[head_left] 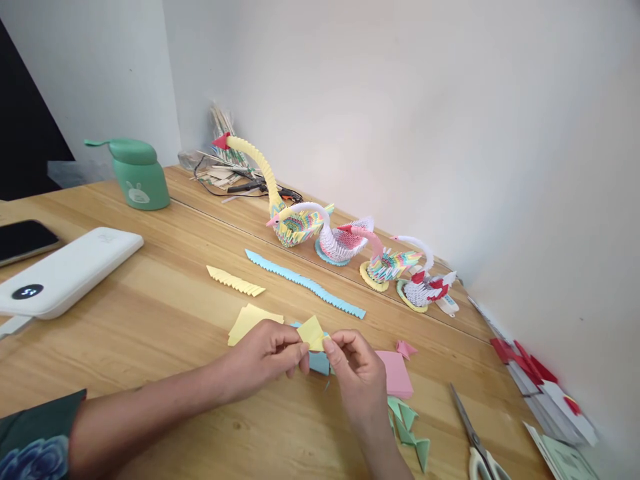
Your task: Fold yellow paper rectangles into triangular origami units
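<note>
Left hand [283, 350] and right hand [356, 367] pinch yellow paper [311, 331] between them above table [165, 333]. Hands partly hide blue paper [320, 363], perhaps stacked. Pink paper [396, 375] beside right hand, scissors [475, 437] farther right; paper swans [341, 247] beyond.

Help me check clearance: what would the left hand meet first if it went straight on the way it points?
Past the yellow paper it pinches, the left hand would likely meet the right hand first, just opposite; depth is unclear here.

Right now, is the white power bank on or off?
On: the white power bank shows lit digits on its dark oval display.
</note>
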Available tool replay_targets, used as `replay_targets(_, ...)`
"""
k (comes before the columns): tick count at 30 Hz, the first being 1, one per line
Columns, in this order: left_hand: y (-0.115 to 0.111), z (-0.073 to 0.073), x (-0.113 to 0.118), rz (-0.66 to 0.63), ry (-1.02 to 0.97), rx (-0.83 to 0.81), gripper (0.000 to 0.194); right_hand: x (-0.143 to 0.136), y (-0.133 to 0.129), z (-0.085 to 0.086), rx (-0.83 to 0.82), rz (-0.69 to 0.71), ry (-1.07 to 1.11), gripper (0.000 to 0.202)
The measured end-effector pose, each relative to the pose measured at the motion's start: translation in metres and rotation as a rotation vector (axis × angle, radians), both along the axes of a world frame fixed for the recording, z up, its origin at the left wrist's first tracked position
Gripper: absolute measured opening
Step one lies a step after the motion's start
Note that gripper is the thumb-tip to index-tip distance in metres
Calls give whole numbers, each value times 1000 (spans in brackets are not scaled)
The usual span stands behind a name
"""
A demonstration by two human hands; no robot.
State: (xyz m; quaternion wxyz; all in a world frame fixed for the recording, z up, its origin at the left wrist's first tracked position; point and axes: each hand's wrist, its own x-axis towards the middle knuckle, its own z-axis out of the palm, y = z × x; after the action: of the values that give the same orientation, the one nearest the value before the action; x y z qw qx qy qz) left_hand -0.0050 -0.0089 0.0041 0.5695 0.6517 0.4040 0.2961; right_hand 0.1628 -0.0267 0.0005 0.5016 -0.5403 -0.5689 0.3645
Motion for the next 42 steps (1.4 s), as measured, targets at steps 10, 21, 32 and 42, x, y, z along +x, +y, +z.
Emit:
replay_targets(10, 1, -3, 1, -6, -3, 19, 33, 1, 0, -4, -38, 0, 17, 16)
replay_targets(21, 8, -1, 3, -5, -163, -158, 33, 6, -1, 1, 25, -8, 28, 15)
replay_targets(32, 4, -4, 4, 33, -36, -30, 29, 8, 0, 4, -53, -1, 2, 18)
replay_targets(42, 3, -7, 3, 14, -22, -7, 33, 3, 2, 0, -111, -5, 179, 19)
